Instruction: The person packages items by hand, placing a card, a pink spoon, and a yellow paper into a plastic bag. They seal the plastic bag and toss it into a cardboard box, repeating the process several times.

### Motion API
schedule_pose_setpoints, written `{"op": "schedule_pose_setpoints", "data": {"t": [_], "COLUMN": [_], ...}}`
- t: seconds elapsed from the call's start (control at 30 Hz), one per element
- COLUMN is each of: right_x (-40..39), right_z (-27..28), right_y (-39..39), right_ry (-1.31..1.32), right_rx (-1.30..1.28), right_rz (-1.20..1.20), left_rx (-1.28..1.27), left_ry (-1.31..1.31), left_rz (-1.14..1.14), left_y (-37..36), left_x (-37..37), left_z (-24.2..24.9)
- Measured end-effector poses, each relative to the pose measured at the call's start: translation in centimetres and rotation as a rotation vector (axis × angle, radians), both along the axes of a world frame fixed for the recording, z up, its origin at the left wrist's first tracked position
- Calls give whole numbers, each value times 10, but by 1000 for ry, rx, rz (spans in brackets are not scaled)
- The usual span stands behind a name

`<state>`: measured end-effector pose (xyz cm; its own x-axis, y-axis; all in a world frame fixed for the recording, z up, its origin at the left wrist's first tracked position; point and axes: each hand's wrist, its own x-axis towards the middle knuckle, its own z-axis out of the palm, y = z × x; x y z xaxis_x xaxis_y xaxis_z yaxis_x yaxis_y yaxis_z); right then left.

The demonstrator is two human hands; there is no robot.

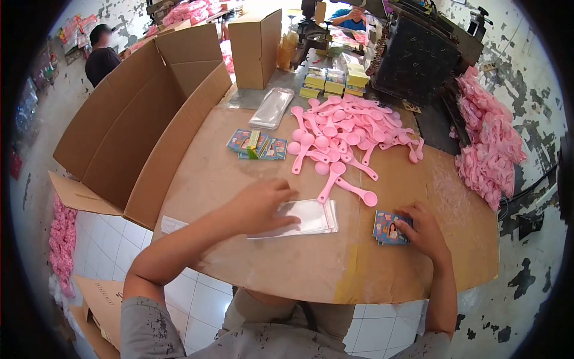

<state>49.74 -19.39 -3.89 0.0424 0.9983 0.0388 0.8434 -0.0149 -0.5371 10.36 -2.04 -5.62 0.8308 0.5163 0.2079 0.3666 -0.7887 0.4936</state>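
Over a stack of clear plastic sleeves (314, 216) on the cardboard-topped table, my left hand (263, 206) is spread, with thumb and fingers apart. My right hand (421, 227) grips the right side of a small stack of blue printed cards (388, 228), with its thumb and fingertips on them. Beyond the sleeves lies a heap of pink double-ended measuring spoons (347, 131); a few reach almost to the sleeves. More printed cards, one bundle tied with a green band (254, 145), rest farther back on the left.
A large open carton (149, 113) stands along the table's left side. Another bundle of clear sleeves (272, 107), stacked card blocks (335, 81) and a tall box (256, 51) are at the back. A dark machine (415, 54) and pink packed items (487, 143) stand right. Two people appear behind.
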Motion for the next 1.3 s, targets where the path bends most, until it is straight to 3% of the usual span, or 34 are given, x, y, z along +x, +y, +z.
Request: {"op": "schedule_pose_setpoints", "data": {"t": [0.13,0.27,0.37,0.47,0.57,0.67,0.93,0.97,1.07,1.17,1.23,1.3], "right_x": [13,16,-7,-50,-89,-102,-92,-92,-87,-86,-92,-103], "right_z": [1,2,34,39,14,-14,-23,-22,-11,-7,-15,-25], "right_y": [13,19,29,41,55,72,63,63,54,50,51,51], "right_ry": [38,-39,28,473,521,-160,-49,-25,236,567,556,451], "right_rx": [-68,158,17,37,111,392,372,375,78,360,370,327], "right_rz": [-36,74,65,105,211,521,447,451,159,144,334,483], "left_rx": [23,-289,-331,-224,-160,-149,-717,-692,-574,-382,-265,-302], "left_ry": [-48,-162,-205,-275,-366,-505,-452,-440,-389,-333,-307,-269], "left_rz": [35,100,121,75,32,-9,117,122,128,95,63,93], "left_y": [-5,-2,-2,-3,-4,-3,-9,-9,-12,-16,-19,-25], "left_x": [10,7,8,9,11,12,12,14,18,21,23,25], "left_z": [-18,-22,-21,-25,-25,-28,-29,-29,-29,-27,-28,-26]}}
